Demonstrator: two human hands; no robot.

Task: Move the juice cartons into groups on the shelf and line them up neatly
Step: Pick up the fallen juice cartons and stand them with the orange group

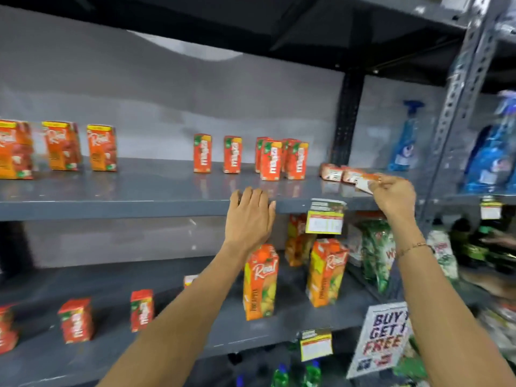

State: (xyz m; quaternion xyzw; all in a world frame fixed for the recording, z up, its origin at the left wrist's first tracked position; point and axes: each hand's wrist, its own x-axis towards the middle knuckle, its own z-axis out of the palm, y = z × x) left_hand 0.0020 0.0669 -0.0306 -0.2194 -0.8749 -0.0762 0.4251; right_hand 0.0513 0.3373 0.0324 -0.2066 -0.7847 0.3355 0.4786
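On the upper grey shelf [139, 191] stand three large orange Real cartons [62, 146] at the left and several small red Maaza cartons [272, 159] in the middle. Two small cartons lie flat at the right [332, 172]. My right hand [393, 195] pinches one lying small carton [365, 182] at the shelf's right end. My left hand [251, 216] rests flat on the shelf's front edge, holding nothing. On the lower shelf stand tall Real pineapple cartons [259, 283] and small red cartons [76, 321].
Blue spray bottles [405, 141] stand right of the perforated upright post [458, 107]. Price tags [325, 219] hang from the shelf edges. A "Buy, get free" sign [382, 339] leans at the lower right beside green packets [377, 252]. Green bottles sit at the bottom.
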